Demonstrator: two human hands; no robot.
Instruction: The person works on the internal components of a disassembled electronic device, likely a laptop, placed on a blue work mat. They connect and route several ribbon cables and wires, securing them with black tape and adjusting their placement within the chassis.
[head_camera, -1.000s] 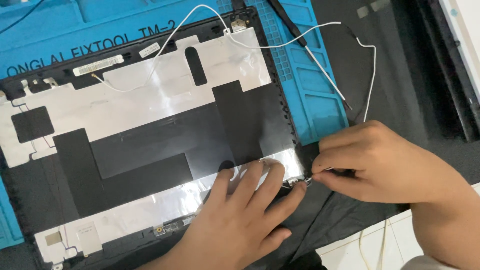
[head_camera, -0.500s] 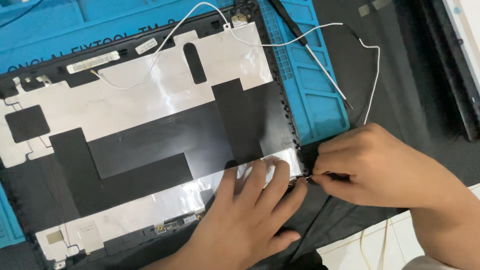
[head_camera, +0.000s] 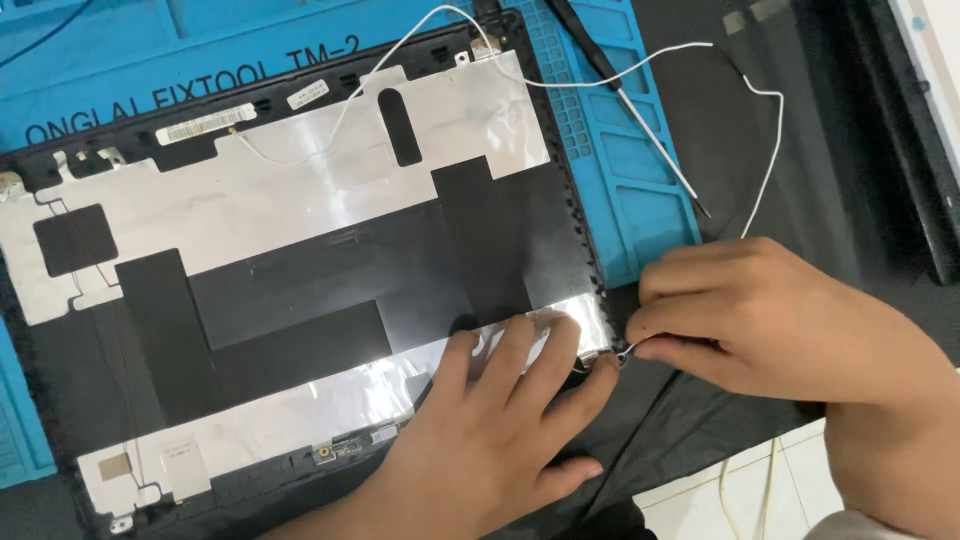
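Note:
A black laptop lid back cover (head_camera: 300, 300), lined with silver foil and black patches, lies inner side up on a blue repair mat (head_camera: 640, 160). My left hand (head_camera: 500, 430) presses flat on the foil near the cover's lower right corner, fingers spread. My right hand (head_camera: 770, 315) sits just right of that corner, thumb and fingers pinched on a thin tool or wire end (head_camera: 625, 350) at the cover's edge. A white antenna wire (head_camera: 765, 160) runs from the cover's top edge across the mat toward my right hand.
A black-handled screwdriver (head_camera: 625, 100) lies diagonally on the mat's right part. A black cloth (head_camera: 800, 120) covers the table to the right, with a dark laptop part (head_camera: 915, 150) at the far right edge. White tiles (head_camera: 740, 500) show at the bottom right.
The view has shifted slightly. My left fingers have crept a little toward the cover's corner; my right hand keeps its pinch at the same spot.

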